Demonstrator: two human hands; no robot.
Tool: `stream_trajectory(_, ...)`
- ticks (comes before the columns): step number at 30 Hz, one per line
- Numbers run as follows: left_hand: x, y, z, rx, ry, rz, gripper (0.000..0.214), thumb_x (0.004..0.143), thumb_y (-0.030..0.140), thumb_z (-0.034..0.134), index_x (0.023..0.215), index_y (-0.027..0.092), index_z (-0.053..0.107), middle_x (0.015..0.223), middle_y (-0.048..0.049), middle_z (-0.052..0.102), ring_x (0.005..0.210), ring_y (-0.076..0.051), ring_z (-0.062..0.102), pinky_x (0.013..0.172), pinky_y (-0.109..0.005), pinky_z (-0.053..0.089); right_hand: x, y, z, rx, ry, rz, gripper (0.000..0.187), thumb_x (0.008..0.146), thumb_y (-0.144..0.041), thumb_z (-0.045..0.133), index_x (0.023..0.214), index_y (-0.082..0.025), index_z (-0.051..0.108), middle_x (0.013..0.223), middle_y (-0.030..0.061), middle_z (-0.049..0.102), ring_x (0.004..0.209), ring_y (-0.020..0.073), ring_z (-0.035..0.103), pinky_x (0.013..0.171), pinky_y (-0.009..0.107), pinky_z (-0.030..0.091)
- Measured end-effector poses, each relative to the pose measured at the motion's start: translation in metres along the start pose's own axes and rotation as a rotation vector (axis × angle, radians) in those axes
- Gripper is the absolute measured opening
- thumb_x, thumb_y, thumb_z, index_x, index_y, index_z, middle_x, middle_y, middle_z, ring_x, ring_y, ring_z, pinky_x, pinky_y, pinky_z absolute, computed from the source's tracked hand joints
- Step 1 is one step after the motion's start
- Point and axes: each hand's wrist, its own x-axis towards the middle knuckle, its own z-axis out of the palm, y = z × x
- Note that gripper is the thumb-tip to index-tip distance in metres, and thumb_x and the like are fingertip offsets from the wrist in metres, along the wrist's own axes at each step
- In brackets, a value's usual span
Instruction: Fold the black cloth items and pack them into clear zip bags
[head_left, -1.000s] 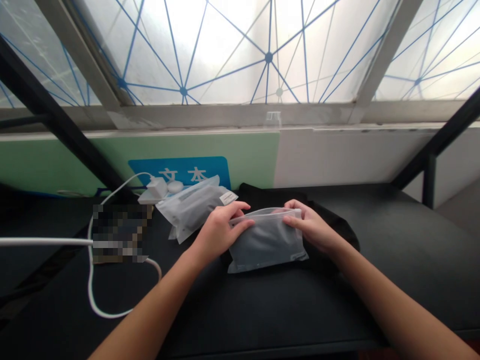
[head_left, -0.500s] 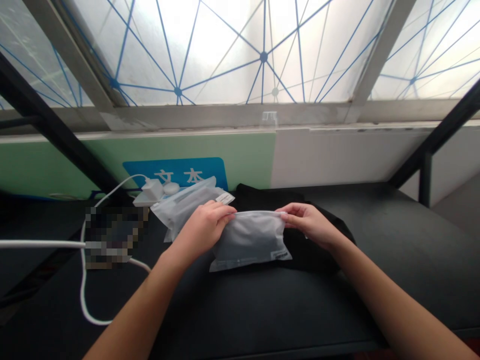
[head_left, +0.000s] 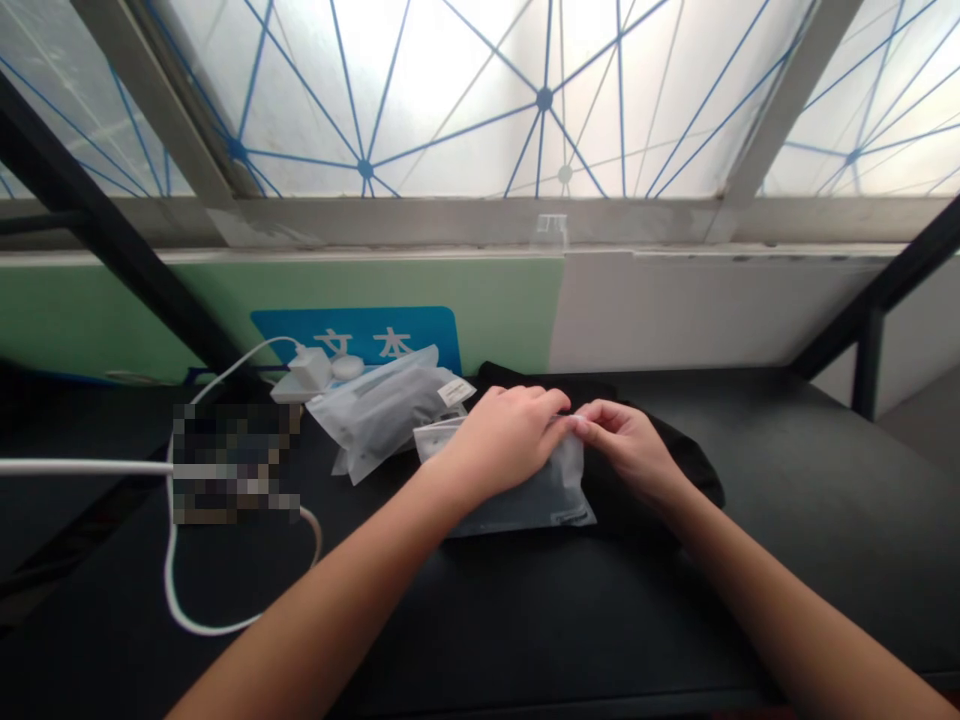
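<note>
A frosted zip bag [head_left: 534, 497] with something dark inside lies on the black table [head_left: 525, 620], partly on a black cloth [head_left: 675, 455]. My left hand [head_left: 501, 440] covers the bag's top edge, its fingertips pinched on the zip strip near the right corner. My right hand [head_left: 628, 447] pinches the same top edge at that corner, so the fingertips of both hands meet. A second filled frosted bag [head_left: 382, 410] with a white label lies just to the left.
A white charger [head_left: 311, 368] and its white cable [head_left: 176, 590] sit at the left beside a blurred-out object [head_left: 232, 462]. A green and white wall panel with a blue sign [head_left: 360, 335] backs the table. Black frame bars slant at both sides.
My left hand has slid right along the bag's top edge until it meets my right hand at the right corner. The bag now lies flatter on the table.
</note>
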Motion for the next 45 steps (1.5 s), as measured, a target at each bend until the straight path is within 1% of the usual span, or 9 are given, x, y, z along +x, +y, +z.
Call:
stream_trajectory(10, 0.01, -0.021, 0.006, -0.233, 0.032, 0.093, 0.022, 0.096, 0.029, 0.055, 0.093, 0.022, 0.075, 0.094, -0.004, 0.075, 0.086, -0.02, 0.067, 0.08, -0.028, 0.051, 0.002, -0.005, -0.01, -0.141, -0.027, -0.07, 0.04, 0.072, -0.059, 0.082, 0.071, -0.022, 0.066, 0.073, 0.0026, 0.064, 0.069, 0.0175, 0.054, 0.063, 0.03, 0.046)
stream_trajectory(21, -0.058, -0.066, -0.038, -0.233, 0.068, -0.104, 0.025, 0.091, 0.037, 0.059, 0.085, 0.02, 0.077, 0.085, -0.0023, 0.076, 0.079, -0.019, 0.067, 0.076, -0.027, 0.051, 0.002, -0.001, -0.015, 0.091, 0.027, -0.047, 0.035, 0.082, -0.055, 0.076, 0.081, -0.023, 0.06, 0.094, 0.0028, 0.066, 0.074, 0.0165, 0.057, 0.068, 0.029, 0.048)
stream_trajectory(26, -0.081, -0.078, -0.046, -0.319, 0.097, -0.27, 0.03, 0.093, 0.043, 0.056, 0.086, 0.02, 0.073, 0.081, -0.002, 0.073, 0.074, -0.018, 0.066, 0.068, -0.026, 0.05, 0.0, -0.004, -0.01, 0.138, 0.015, 0.004, 0.038, 0.08, -0.057, 0.076, 0.081, -0.024, 0.058, 0.082, 0.0015, 0.065, 0.069, 0.0171, 0.058, 0.066, 0.031, 0.052)
stream_trajectory(29, -0.082, -0.08, -0.035, -0.371, 0.071, -0.362, 0.032, 0.096, 0.041, 0.049, 0.083, 0.019, 0.068, 0.079, -0.0033, 0.07, 0.074, -0.02, 0.066, 0.069, -0.03, 0.052, -0.001, 0.0, -0.007, 0.133, 0.02, 0.021, 0.039, 0.08, -0.057, 0.076, 0.079, -0.024, 0.055, 0.071, -0.0025, 0.059, 0.061, 0.0136, 0.054, 0.058, 0.027, 0.05)
stream_trajectory(32, -0.075, -0.069, -0.012, -0.159, 0.221, -0.426, 0.024, 0.096, 0.031, 0.048, 0.088, 0.017, 0.066, 0.09, -0.0087, 0.069, 0.088, -0.026, 0.066, 0.083, -0.04, 0.055, 0.003, 0.006, -0.012, 0.037, 0.036, 0.087, 0.043, 0.078, -0.06, 0.077, 0.079, -0.023, 0.054, 0.067, -0.0038, 0.058, 0.057, 0.0123, 0.055, 0.05, 0.025, 0.049)
stream_trajectory(35, -0.06, -0.042, 0.015, 0.006, 0.401, -0.23, 0.029, 0.096, 0.022, 0.047, 0.119, 0.014, 0.063, 0.125, -0.0151, 0.064, 0.124, -0.03, 0.055, 0.111, -0.047, 0.043, 0.009, 0.012, -0.02, -0.112, 0.029, 0.176, 0.048, 0.074, -0.065, 0.076, 0.077, -0.022, 0.055, 0.06, -0.0027, 0.06, 0.051, 0.0128, 0.057, 0.044, 0.024, 0.049)
stream_trajectory(38, -0.039, -0.014, 0.038, -0.027, 0.211, -0.065, 0.041, 0.102, 0.034, 0.045, 0.137, 0.014, 0.055, 0.143, -0.0158, 0.057, 0.137, -0.03, 0.046, 0.118, -0.047, 0.037, 0.014, 0.019, -0.025, -0.188, 0.02, 0.209, 0.048, 0.071, -0.063, 0.078, 0.074, -0.021, 0.054, 0.05, -0.0037, 0.057, 0.042, 0.0111, 0.052, 0.038, 0.022, 0.043)
stream_trajectory(42, -0.018, -0.001, 0.062, -0.049, -0.124, -0.086, 0.069, 0.101, 0.063, 0.036, 0.155, 0.019, 0.037, 0.163, -0.0171, 0.035, 0.151, -0.04, 0.027, 0.118, -0.065, 0.028, 0.017, 0.028, -0.029, -0.292, 0.042, 0.21, 0.045, 0.073, -0.062, 0.073, 0.074, -0.022, 0.053, 0.046, -0.0062, 0.054, 0.035, 0.0094, 0.043, 0.034, 0.021, 0.033)
stream_trajectory(45, -0.018, -0.004, 0.074, -0.028, -0.169, -0.076, 0.073, 0.097, 0.071, 0.036, 0.159, 0.032, 0.029, 0.167, -0.0144, 0.027, 0.151, -0.047, 0.024, 0.113, -0.076, 0.022, 0.02, 0.035, -0.032, -0.381, 0.084, 0.188, 0.039, 0.076, -0.058, 0.07, 0.072, -0.023, 0.053, 0.045, -0.0068, 0.051, 0.036, 0.0097, 0.039, 0.036, 0.023, 0.028)
